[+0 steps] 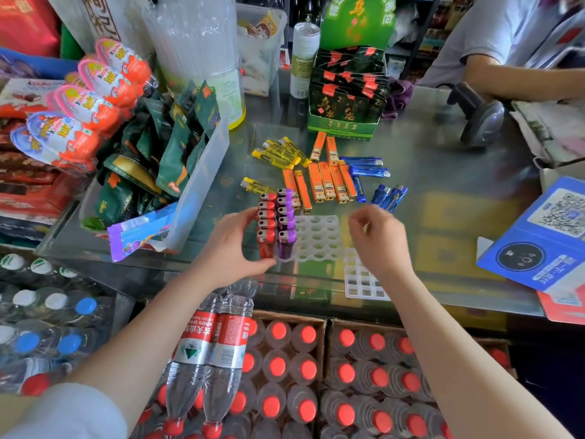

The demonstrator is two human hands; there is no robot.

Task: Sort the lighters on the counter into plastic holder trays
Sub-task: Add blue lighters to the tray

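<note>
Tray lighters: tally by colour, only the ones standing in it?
Red lighters: 5
Purple lighters: 5
Total in the tray: 10

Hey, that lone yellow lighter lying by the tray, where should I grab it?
Pinch the yellow lighter across its long clear body, coming from above with the right hand. It lies flat and apart from the rest, both long sides exposed, metal head pointing left.
</note>
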